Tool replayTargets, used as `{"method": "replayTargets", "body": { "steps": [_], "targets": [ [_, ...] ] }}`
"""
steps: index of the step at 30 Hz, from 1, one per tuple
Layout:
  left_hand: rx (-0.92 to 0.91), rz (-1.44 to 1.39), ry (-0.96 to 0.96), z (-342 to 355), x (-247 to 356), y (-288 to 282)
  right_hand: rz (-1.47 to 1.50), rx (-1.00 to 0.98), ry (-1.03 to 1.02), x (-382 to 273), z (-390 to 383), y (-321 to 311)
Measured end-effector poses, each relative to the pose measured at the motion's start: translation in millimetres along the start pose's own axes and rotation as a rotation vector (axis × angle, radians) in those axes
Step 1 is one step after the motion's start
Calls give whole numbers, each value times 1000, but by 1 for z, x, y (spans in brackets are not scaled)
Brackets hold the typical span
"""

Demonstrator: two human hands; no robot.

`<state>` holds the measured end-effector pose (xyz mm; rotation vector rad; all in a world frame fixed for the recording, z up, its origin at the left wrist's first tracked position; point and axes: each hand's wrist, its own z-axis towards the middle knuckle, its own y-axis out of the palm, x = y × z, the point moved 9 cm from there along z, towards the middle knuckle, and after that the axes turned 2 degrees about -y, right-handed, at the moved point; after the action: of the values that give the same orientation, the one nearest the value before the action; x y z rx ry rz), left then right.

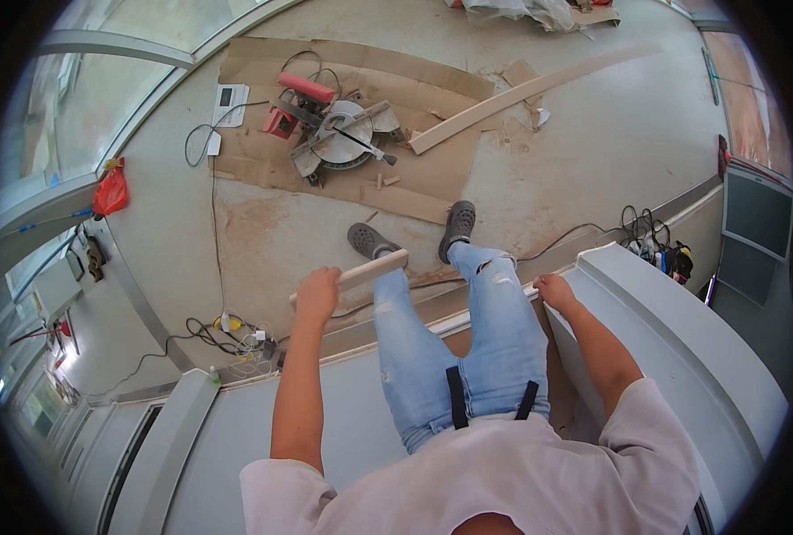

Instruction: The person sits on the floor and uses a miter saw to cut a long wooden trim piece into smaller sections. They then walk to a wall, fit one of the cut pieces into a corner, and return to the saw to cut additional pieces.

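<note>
My left hand [318, 290] is closed on a short pale wooden strip [369, 271], which slants up to the right across my left shin. My right hand [553, 291] is closed on the edge of a white panel [646, 348] at my right side. On a cardboard sheet [254, 67] ahead sit a red and silver mitre saw [343, 138], small wood offcuts [387, 181] and one end of a long pale board [521, 102]. My feet in grey clogs stand short of the saw.
Cables and adapters [254, 343] lie near the raised edge at left, more coiled cables [646, 232] at right. A red plastic bag [111, 189] rests by the left window frame. Plastic sheeting [512, 9] lies at the back; dark screen-like panels [757, 218] stand at right.
</note>
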<state>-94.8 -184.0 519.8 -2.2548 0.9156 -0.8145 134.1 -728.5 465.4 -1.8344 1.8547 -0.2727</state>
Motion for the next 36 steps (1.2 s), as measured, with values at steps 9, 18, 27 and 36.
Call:
{"method": "replayTargets", "body": {
  "steps": [9, 18, 27, 36],
  "targets": [
    [0, -68, 159, 275, -108, 160, -390, 181, -357, -186, 386, 47],
    [-158, -137, 255, 435, -192, 330, -975, 409, -846, -246, 608, 68],
    [-115, -229, 227, 466, -212, 373, -931, 344, -1017, -257, 611, 61],
    [279, -323, 342, 447, -133, 293, -825, 309, -1277, -283, 506, 125]
  ]
}}
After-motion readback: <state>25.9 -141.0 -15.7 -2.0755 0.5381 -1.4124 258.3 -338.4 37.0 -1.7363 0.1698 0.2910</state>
